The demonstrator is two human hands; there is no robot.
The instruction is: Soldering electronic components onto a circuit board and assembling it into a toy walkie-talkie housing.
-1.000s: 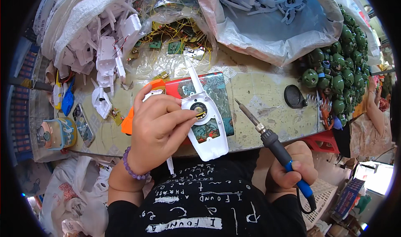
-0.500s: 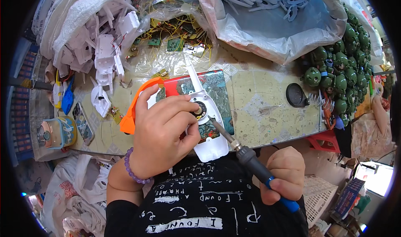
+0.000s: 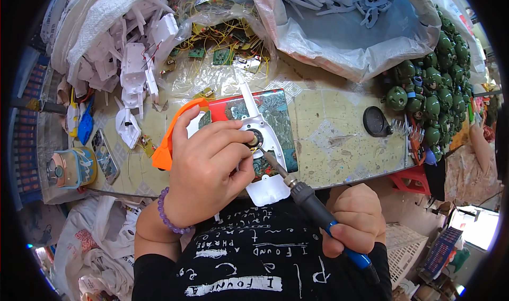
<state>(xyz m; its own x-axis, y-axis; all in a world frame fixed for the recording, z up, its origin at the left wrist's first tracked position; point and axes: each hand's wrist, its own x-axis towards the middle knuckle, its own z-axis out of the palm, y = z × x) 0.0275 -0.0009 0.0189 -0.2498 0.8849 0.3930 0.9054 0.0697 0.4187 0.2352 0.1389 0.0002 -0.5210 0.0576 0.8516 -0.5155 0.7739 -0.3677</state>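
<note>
My right hand (image 3: pixel 356 221) is wrapped around a soldering iron (image 3: pixel 313 205) with a dark grip and blue handle end. Its metal tip slants up and left to a small round black part (image 3: pixel 257 137), which looks like a speaker, set in a white plastic shell (image 3: pixel 268 190). The fingers of my left hand (image 3: pixel 207 168) are bent together, with fingertips pressed on that round part. A long narrow arm of the shell points away from me. Under the shell lies a red and dark-green patterned slab (image 3: pixel 278 110). What sits beneath my left palm is hidden.
An orange plastic piece (image 3: pixel 168 142) lies left of my left hand. Behind are white plastic parts (image 3: pixel 135 73), wired circuit boards (image 3: pixel 222 57) and a sack of pale parts (image 3: pixel 339 46). Green round parts (image 3: pixel 432 89) pile up right, near a black round lid (image 3: pixel 375 121).
The soldering iron and my right hand have shifted slightly left, bringing the tip onto the round part. My left hand has stayed nearly still.
</note>
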